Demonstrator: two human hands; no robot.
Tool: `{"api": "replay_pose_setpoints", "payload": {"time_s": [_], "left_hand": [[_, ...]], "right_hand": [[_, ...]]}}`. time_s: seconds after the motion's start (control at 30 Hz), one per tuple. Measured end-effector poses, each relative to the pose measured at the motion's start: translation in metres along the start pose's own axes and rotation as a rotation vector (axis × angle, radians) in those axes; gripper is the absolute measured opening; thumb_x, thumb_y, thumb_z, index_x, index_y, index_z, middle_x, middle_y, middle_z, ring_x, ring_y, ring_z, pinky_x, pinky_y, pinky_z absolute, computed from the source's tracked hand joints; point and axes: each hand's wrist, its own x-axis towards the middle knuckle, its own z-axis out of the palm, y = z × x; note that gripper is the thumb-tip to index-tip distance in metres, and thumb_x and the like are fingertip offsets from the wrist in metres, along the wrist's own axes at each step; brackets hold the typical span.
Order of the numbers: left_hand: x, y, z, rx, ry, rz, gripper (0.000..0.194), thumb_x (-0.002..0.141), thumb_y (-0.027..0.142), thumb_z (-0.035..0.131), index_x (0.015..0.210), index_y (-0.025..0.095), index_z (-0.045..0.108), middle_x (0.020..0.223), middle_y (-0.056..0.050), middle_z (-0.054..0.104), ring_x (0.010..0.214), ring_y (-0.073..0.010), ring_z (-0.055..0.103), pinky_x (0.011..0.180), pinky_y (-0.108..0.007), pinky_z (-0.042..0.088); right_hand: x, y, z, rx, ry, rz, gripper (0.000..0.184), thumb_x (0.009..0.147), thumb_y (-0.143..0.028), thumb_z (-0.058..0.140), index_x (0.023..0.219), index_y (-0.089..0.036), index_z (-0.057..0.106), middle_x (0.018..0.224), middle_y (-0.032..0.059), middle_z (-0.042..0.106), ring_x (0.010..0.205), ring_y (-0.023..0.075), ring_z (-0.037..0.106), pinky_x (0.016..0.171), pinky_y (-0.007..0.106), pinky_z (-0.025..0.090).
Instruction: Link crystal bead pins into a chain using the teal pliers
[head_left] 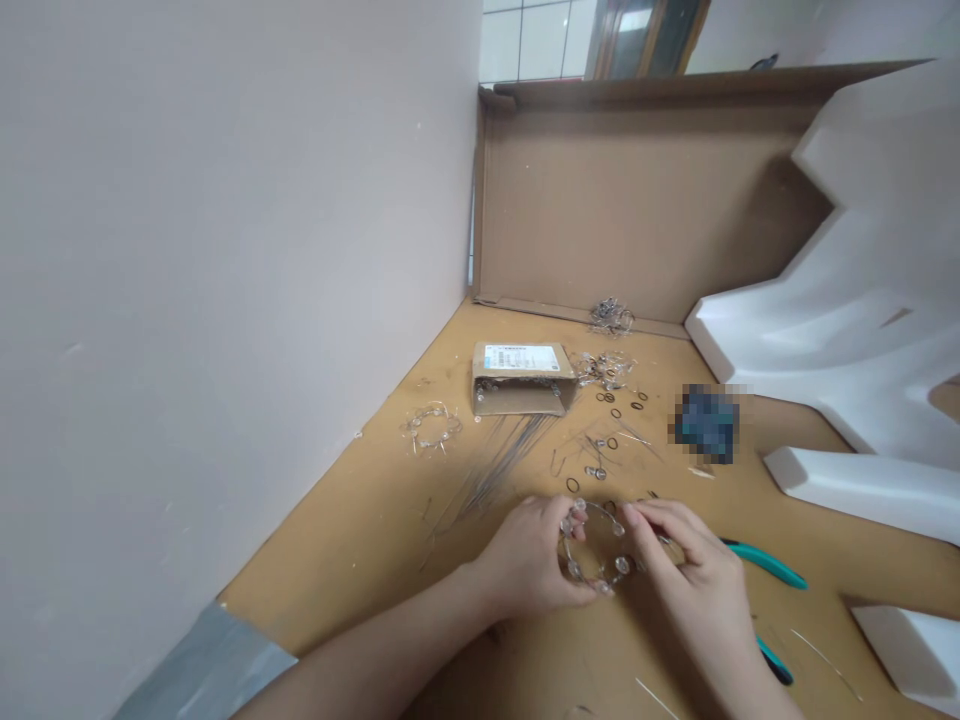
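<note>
My left hand (536,555) grips the left side of a wire ring with clear beads (574,568), held just above the table. Fingers of my right hand (694,560) are pinched together at the ring's right side, at the wire near a bead; the exact thing between the fingertips is too small to make out. Pliers with teal handles (769,562) lie beside and partly behind my right hand. Beyond my hands are small dark rings (573,485) and a bundle of straight thin wires (499,465).
An open cardboard box (525,365) with a white label stands further back. Left of it lies another beaded wire ring (433,427); beaded wire pieces (607,370) are heaped to its right. White foam blocks (862,475) line the right, a pale wall (262,250) the left.
</note>
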Motion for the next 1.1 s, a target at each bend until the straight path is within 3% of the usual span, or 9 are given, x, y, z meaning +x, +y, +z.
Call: {"api": "replay_pose_setpoints", "payload": {"time_s": [0.1,0.27,0.33,0.53,0.7,0.9,1.0,1.1], "left_hand": [[0.000,-0.001,0.000,0.017,-0.016,-0.030,0.050,0.057,0.045,0.071,0.095,0.018,0.050,0.094,-0.005,0.064,0.089,-0.0234,0.057,0.081,-0.035,0.042],[-0.002,-0.002,-0.001,0.004,-0.068,0.010,0.053,0.057,0.042,0.072,0.099,0.020,0.050,0.103,-0.004,0.061,0.095,-0.0220,0.056,0.083,-0.032,0.041],[-0.003,-0.002,-0.002,-0.001,-0.094,0.012,0.053,0.056,0.043,0.072,0.098,0.021,0.050,0.102,-0.003,0.061,0.094,-0.0218,0.056,0.081,-0.032,0.041],[-0.002,-0.001,-0.005,-0.020,-0.161,0.034,0.055,0.055,0.042,0.074,0.100,0.020,0.051,0.101,-0.004,0.061,0.093,-0.0229,0.057,0.082,-0.033,0.042],[-0.002,0.000,-0.009,-0.182,-0.235,0.025,0.061,0.053,0.035,0.077,0.105,0.018,0.051,0.102,-0.006,0.062,0.092,-0.0213,0.059,0.081,-0.032,0.045],[-0.004,-0.001,-0.007,-0.475,-0.273,0.100,0.083,0.056,0.019,0.076,0.126,0.020,0.032,0.124,-0.011,0.051,0.096,-0.0194,0.057,0.084,-0.032,0.045],[-0.003,-0.001,-0.007,-0.483,-0.239,0.116,0.075,0.059,0.013,0.071,0.124,0.020,0.033,0.126,-0.012,0.048,0.095,-0.0181,0.057,0.080,-0.030,0.046],[-0.003,0.001,-0.010,-0.475,-0.278,0.103,0.066,0.061,0.009,0.065,0.120,0.020,0.037,0.119,-0.010,0.052,0.090,-0.0164,0.057,0.073,-0.027,0.046]], "right_hand": [[-0.002,-0.001,0.001,-0.045,-0.013,-0.130,0.014,0.076,-0.034,0.060,0.072,-0.023,0.067,0.078,0.0044,0.065,0.076,0.0193,0.059,0.073,0.030,0.045],[0.001,-0.003,-0.001,0.171,-0.106,0.252,0.024,0.073,-0.045,0.061,0.075,-0.022,0.067,0.073,0.0029,0.065,0.063,0.0162,0.057,0.056,0.025,0.047],[0.004,-0.004,-0.003,0.217,-0.126,0.317,0.026,0.069,-0.046,0.065,0.071,-0.021,0.068,0.070,0.0027,0.065,0.059,0.0150,0.055,0.052,0.024,0.046],[0.009,0.002,-0.004,0.308,-0.197,0.339,0.027,0.065,-0.047,0.068,0.069,-0.020,0.070,0.062,0.0020,0.062,0.055,0.0144,0.053,0.051,0.024,0.044],[0.010,0.005,-0.005,0.346,-0.211,0.353,0.028,0.066,-0.047,0.067,0.069,-0.019,0.069,0.062,0.0020,0.062,0.056,0.0138,0.051,0.054,0.025,0.043],[0.009,0.002,-0.009,0.356,-0.213,0.371,0.027,0.070,-0.046,0.065,0.067,-0.019,0.066,0.055,-0.0014,0.055,0.051,0.0109,0.048,0.052,0.023,0.040],[0.009,-0.001,-0.011,0.345,-0.189,0.379,0.029,0.070,-0.048,0.064,0.071,-0.019,0.067,0.054,-0.0015,0.055,0.050,0.0107,0.046,0.050,0.023,0.039],[0.008,-0.005,-0.010,0.289,-0.155,0.352,0.029,0.069,-0.048,0.064,0.072,-0.019,0.068,0.051,-0.0016,0.055,0.050,0.0119,0.048,0.051,0.023,0.040]]}}
